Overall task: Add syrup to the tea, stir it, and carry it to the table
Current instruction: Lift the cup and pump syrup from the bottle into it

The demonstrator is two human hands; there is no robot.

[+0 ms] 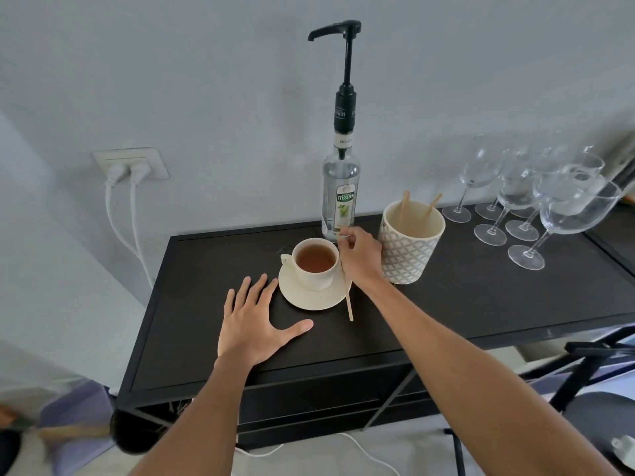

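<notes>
Two hands: right grip (357, 255) pinches stirrer (346, 290), left (256, 324) spread flat beside saucer (314, 297)

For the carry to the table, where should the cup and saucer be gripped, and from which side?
Judging by the pose, grip the saucer by its rim, from the left where the open left hand lies flat. The teacup is nearly full and its handle points left, so the handle alone risks tipping. The right hand holds the stir stick across the right rim.

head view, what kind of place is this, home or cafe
Probably a drinks corner in a home or small office, though that's a guess: a black sideboard against a wall holds a pump syrup bottle, wine glasses and a cup of stirrers.
</notes>
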